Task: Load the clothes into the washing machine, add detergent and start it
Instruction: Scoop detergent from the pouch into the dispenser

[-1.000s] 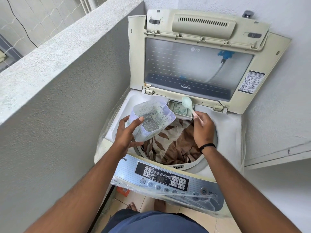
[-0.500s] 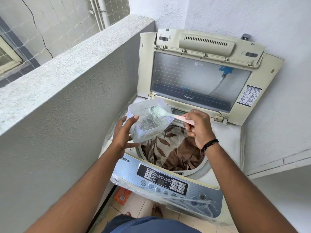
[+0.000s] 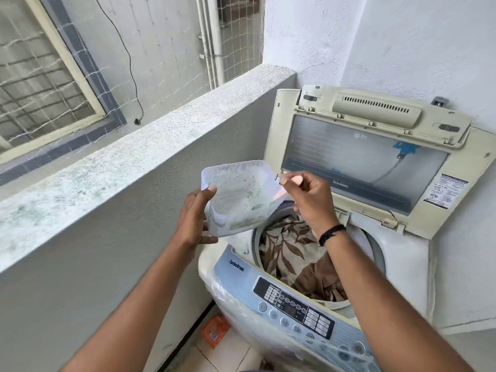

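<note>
Over the open washing machine point(image 3: 397, 267), near its back-left corner, the left hand point(image 3: 193, 220) is holding a translucent detergent tub point(image 3: 236, 196) tilted, mouth facing up toward the camera; left grip is wrapping the tub's left wall, thumb on the rim, fingers curling under the base; pale powder is showing inside the tub; the right hand point(image 3: 308, 196) is sitting just right of the tub, touching its right rim; right grip is pinching the pink handle of a scoop point(image 3: 291, 181), fingers curled tight round it; the scoop's bowl is dipping down into the tub, seen only as a pink blur through the wall, so its load cannot be told; a black wristband point(image 3: 331, 233) is circling the right wrist; clothes point(image 3: 298, 253), brown and beige with a leaf print, are lying inside the machine's drum below both hands; the machine's lid point(image 3: 362, 157) is standing raised at the back, leaning on the white wall; the control panel point(image 3: 294, 304) is running along the machine's front edge under clear plastic wrap; a grey parapet wall point(image 3: 128, 162) is standing just left of the machine; an orange packet point(image 3: 214, 331) is lying on the floor at the machine's front-left foot.
</note>
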The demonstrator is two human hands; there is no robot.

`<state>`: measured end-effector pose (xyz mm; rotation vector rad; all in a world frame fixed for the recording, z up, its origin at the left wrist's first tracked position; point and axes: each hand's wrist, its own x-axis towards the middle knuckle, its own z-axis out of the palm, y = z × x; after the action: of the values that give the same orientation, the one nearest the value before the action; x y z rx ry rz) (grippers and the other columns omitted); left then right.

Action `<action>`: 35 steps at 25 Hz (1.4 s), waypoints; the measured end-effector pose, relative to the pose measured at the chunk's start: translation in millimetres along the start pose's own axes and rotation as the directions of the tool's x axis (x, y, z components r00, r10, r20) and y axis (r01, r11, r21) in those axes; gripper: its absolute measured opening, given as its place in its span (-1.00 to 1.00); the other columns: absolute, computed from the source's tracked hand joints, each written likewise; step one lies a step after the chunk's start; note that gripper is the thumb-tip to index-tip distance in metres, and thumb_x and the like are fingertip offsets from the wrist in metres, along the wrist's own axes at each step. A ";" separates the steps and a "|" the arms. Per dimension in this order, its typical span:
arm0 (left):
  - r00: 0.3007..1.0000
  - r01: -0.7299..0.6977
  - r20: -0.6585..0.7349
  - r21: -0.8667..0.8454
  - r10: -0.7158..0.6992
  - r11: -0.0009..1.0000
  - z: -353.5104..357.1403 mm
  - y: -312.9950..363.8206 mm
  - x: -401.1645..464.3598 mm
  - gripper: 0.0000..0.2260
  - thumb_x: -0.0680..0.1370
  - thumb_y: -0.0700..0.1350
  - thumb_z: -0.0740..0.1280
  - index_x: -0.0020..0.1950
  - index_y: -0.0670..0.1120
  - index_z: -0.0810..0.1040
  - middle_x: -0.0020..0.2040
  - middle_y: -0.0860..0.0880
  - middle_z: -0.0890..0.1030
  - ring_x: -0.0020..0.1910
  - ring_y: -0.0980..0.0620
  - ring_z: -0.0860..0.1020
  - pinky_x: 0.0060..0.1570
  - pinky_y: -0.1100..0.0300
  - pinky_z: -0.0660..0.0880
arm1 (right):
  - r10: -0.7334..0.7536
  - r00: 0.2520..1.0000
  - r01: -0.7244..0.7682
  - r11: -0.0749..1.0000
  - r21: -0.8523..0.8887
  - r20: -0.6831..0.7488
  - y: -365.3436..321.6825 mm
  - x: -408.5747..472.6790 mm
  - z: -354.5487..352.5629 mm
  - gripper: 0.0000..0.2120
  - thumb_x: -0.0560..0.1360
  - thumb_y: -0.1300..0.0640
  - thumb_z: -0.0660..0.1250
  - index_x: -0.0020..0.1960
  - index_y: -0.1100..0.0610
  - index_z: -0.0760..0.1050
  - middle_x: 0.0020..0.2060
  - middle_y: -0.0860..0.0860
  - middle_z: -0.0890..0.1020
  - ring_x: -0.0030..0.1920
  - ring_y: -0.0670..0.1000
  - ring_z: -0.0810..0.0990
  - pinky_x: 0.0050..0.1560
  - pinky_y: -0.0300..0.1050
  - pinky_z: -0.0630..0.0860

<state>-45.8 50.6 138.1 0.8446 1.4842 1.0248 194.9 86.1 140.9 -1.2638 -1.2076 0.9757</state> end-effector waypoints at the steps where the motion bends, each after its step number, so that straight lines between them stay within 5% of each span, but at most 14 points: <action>1: 1.000 -0.016 -0.013 -0.013 0.016 1.000 -11.2 7.5 -6.8 -0.34 0.29 0.43 0.31 0.31 0.15 0.51 0.19 -0.11 0.65 0.01 -0.15 0.70 -0.19 -0.02 0.65 | -0.029 1.000 0.029 1.000 0.010 -0.010 -9.0 -2.4 16.9 -0.91 0.54 -0.02 0.43 -0.07 -0.02 0.65 -0.37 -0.21 0.59 -0.35 -0.05 0.46 -0.29 -0.10 0.45; 3: 0.999 -0.039 -0.038 -0.040 0.037 0.998 -31.3 21.8 -20.2 -0.34 0.33 0.42 0.29 0.34 0.13 0.52 0.14 -0.13 0.68 -0.07 -0.13 0.73 -0.21 -0.02 0.67 | -0.073 0.997 0.072 0.996 0.062 0.023 -29.3 -9.4 45.5 -0.76 0.55 -0.16 0.32 0.04 -0.03 0.63 -0.21 -0.12 0.63 -0.20 -0.04 0.55 -0.13 -0.14 0.48; 6: 0.997 -0.071 -0.029 -0.048 0.069 0.996 -64.6 46.9 -45.6 -0.30 0.27 0.46 0.31 0.35 0.19 0.51 0.14 -0.19 0.68 -0.06 -0.18 0.73 -0.21 -0.06 0.68 | -0.203 0.973 0.180 0.967 0.180 0.114 -65.3 -25.6 89.9 -0.64 0.66 -0.03 0.22 0.03 0.28 0.54 -0.18 0.17 0.58 -0.12 0.03 0.53 -0.05 -0.38 0.39; 9: 0.980 -0.159 -0.130 -0.078 0.148 0.984 -124.6 74.3 -81.0 -0.50 0.31 0.43 0.30 0.19 0.30 0.53 0.06 -0.17 0.72 -0.04 -0.21 0.72 -0.19 -0.05 0.66 | -0.266 0.947 0.204 0.930 0.307 0.178 -108.8 -41.9 154.6 -0.73 0.69 0.07 0.16 0.27 0.18 0.51 0.06 -0.13 0.59 0.08 -0.35 0.54 0.12 -0.49 0.36; 12: 0.954 -0.204 -0.241 -0.088 0.178 0.975 -190.6 92.0 -111.6 -0.61 0.35 0.44 0.23 0.09 0.34 0.56 -0.05 -0.14 0.75 -0.08 -0.19 0.72 -0.19 -0.01 0.61 | -0.355 0.903 0.266 0.905 0.332 0.242 -146.7 -60.0 222.0 -0.52 0.62 -0.08 0.17 0.41 0.20 0.42 0.24 -0.12 0.53 0.17 -0.48 0.45 0.15 -0.56 0.30; 15: 0.913 -0.209 -0.368 -0.059 0.174 0.976 -248.5 95.6 -142.2 -0.46 0.36 0.50 0.15 0.16 0.26 0.59 -0.09 -0.12 0.75 -0.15 -0.14 0.69 -0.22 0.09 0.48 | -0.408 0.854 0.286 0.887 0.363 0.323 -170.1 -88.1 285.5 -0.28 0.49 -0.46 0.13 0.42 0.04 0.41 0.31 -0.18 0.50 0.33 -0.37 0.41 0.32 -0.45 0.29; 18: 0.820 -0.267 -0.534 -0.040 0.205 0.963 -307.2 84.8 -173.4 -0.39 0.46 0.53 0.11 0.17 0.14 0.63 -0.08 -0.02 0.76 -0.13 -0.04 0.68 -0.14 0.09 0.48 | -0.382 0.795 0.143 0.873 0.467 0.471 -179.3 -123.3 352.2 -0.26 0.50 -0.50 0.01 0.45 -0.05 0.42 0.43 -0.13 0.47 0.48 -0.15 0.34 0.56 0.03 0.17; 22: 0.709 -0.374 -0.670 -0.094 0.219 0.923 -366.6 59.2 -202.8 -0.21 0.30 0.62 0.16 0.38 0.22 0.55 0.32 0.10 0.64 0.35 0.00 0.56 0.42 -0.11 0.38 | -0.339 0.705 0.006 0.882 0.472 0.623 -184.8 -179.0 416.6 -0.17 0.42 -0.57 0.04 0.47 -0.05 0.41 0.45 -0.21 0.43 0.49 -0.26 0.27 0.58 0.09 0.07; 27: 0.554 -0.490 -0.826 -0.221 0.105 0.843 -419.9 24.8 -234.0 -0.60 0.52 0.37 0.21 0.14 0.20 0.66 0.28 0.11 0.64 0.34 0.00 0.54 0.45 -0.13 0.36 | -0.322 0.586 -0.021 0.911 0.411 0.743 -184.2 -238.2 471.6 0.10 0.18 -0.73 0.06 0.51 -0.07 0.36 0.47 -0.25 0.35 0.36 -0.52 0.22 0.41 -0.20 0.13; 31: 0.517 -0.496 -0.856 -0.286 0.015 0.820 -444.7 7.8 -242.1 -0.46 0.61 0.33 0.16 0.54 0.15 0.39 0.53 0.10 0.40 0.52 0.01 0.33 0.53 -0.12 0.22 | -0.293 0.562 -0.047 0.922 0.384 0.774 -183.4 -261.8 495.4 0.14 0.15 -0.73 0.08 0.52 -0.06 0.33 0.44 -0.28 0.36 0.25 -0.60 0.26 0.33 -0.27 0.19; 35: 0.502 -0.508 -0.865 -0.281 0.015 0.814 -456.1 2.0 -249.7 -0.49 0.63 0.29 0.14 0.55 0.15 0.36 0.48 0.17 0.37 0.50 0.07 0.30 0.51 -0.07 0.21 | -0.285 0.544 -0.028 0.934 0.356 0.790 -178.2 -272.9 508.5 -0.01 0.27 -0.67 0.09 0.51 -0.08 0.35 0.35 -0.40 0.40 0.27 -0.57 0.29 0.43 -0.19 0.18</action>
<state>-457.5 -246.9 249.3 0.1326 1.7130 2.1903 -363.1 -119.9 245.7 -0.3580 -1.7253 1.6857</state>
